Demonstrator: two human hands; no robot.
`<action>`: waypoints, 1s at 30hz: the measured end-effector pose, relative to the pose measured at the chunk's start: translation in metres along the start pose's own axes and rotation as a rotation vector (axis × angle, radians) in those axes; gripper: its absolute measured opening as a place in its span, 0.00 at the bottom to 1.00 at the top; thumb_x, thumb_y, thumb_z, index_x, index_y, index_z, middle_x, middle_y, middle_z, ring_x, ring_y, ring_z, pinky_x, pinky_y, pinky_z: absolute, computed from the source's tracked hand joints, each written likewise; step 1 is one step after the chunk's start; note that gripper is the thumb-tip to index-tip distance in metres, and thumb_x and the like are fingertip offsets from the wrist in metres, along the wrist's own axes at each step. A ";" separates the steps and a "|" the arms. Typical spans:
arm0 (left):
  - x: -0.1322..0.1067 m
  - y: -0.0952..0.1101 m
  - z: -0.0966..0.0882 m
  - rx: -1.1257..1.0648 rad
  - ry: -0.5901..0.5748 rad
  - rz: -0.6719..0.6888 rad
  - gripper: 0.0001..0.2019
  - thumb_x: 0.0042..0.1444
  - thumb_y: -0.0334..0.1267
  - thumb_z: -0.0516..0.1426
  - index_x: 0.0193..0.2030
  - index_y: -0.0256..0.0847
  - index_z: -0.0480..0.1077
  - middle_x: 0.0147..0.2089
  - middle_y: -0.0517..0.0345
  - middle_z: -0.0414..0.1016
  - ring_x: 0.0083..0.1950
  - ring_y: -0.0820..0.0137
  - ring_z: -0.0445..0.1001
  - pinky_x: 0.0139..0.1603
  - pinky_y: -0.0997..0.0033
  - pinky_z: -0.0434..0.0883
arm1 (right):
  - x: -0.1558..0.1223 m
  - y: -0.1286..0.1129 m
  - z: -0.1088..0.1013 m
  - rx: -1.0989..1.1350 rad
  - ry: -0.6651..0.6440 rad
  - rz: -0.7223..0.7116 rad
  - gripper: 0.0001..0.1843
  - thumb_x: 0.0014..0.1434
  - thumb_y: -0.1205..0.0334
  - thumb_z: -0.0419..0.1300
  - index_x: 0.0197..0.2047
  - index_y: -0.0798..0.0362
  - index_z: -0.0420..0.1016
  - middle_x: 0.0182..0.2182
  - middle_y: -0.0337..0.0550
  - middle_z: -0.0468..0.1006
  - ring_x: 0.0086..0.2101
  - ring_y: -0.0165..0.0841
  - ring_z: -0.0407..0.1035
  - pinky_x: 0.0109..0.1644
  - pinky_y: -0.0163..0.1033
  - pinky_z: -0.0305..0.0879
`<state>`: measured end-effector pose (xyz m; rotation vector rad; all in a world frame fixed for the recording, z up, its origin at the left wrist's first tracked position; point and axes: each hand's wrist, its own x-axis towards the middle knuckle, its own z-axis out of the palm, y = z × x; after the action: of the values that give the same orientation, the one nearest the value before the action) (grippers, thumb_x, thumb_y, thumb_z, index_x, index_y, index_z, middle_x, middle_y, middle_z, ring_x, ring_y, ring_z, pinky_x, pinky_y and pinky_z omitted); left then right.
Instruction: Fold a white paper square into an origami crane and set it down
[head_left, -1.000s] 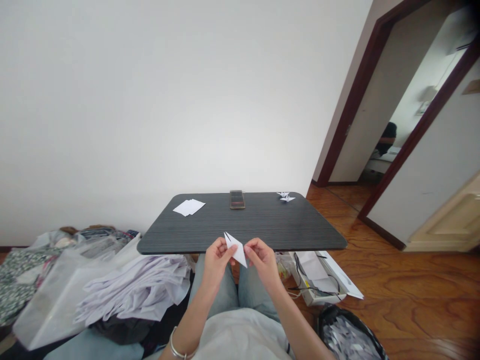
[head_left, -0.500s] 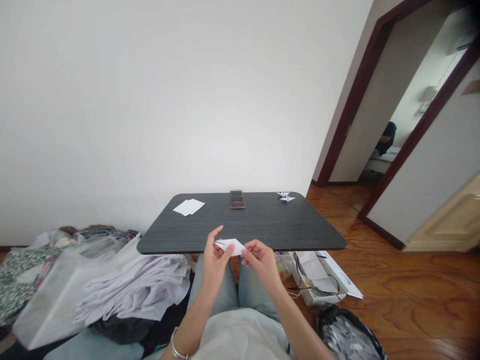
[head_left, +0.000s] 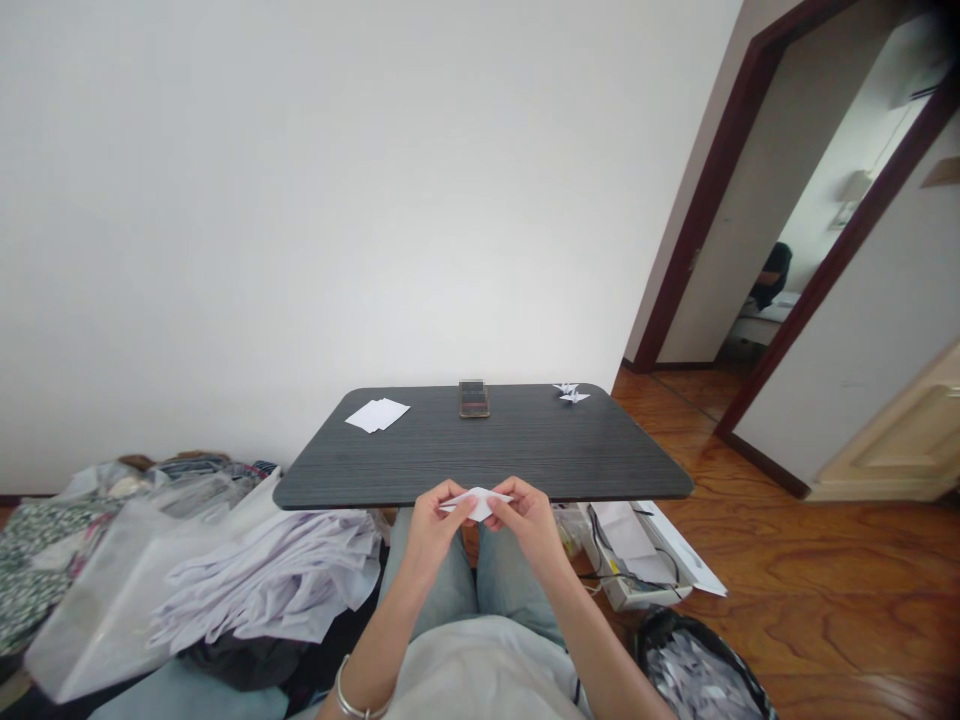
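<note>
A small white folded paper, diamond-shaped with pointed ends, is held level at the near edge of the dark table. My left hand pinches its left part between thumb and fingers. On the other side my right hand grips the right part in the same way. At the table's far right lie white origami cranes. White paper sheets rest at the far left.
A phone lies at the table's back middle. Left of my legs are heaped clothes and a plastic bag. To the right, a white box holds cables and paper, near a black bag of paper scraps.
My left fingers, spread before, have closed around the folded paper's left end. The paper has shifted slightly right and turned more level, its middle now between both thumbs.
</note>
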<state>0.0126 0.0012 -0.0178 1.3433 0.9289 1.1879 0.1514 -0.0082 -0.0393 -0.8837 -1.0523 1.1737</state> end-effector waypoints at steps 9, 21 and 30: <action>0.004 -0.005 -0.004 -0.068 -0.052 -0.043 0.12 0.43 0.42 0.63 0.30 0.34 0.72 0.25 0.58 0.74 0.26 0.73 0.70 0.29 0.75 0.64 | 0.002 -0.001 -0.004 -0.053 -0.045 0.023 0.11 0.43 0.57 0.67 0.24 0.56 0.72 0.14 0.35 0.73 0.16 0.27 0.66 0.21 0.30 0.62; 0.003 0.000 -0.004 -0.099 -0.016 -0.052 0.10 0.40 0.39 0.64 0.26 0.35 0.71 0.23 0.60 0.73 0.24 0.75 0.68 0.27 0.77 0.62 | 0.000 -0.007 -0.004 0.053 0.006 0.000 0.10 0.44 0.57 0.66 0.28 0.55 0.77 0.17 0.36 0.75 0.18 0.26 0.67 0.24 0.31 0.64; 0.003 -0.002 -0.007 -0.048 -0.096 -0.065 0.11 0.42 0.40 0.64 0.28 0.34 0.71 0.24 0.59 0.73 0.24 0.76 0.67 0.25 0.78 0.60 | 0.000 -0.008 -0.007 0.007 -0.039 -0.011 0.10 0.44 0.56 0.66 0.28 0.55 0.77 0.20 0.39 0.77 0.20 0.27 0.68 0.26 0.32 0.66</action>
<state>0.0065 0.0055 -0.0198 1.3110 0.8642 1.0808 0.1599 -0.0097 -0.0337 -0.8514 -1.0830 1.1893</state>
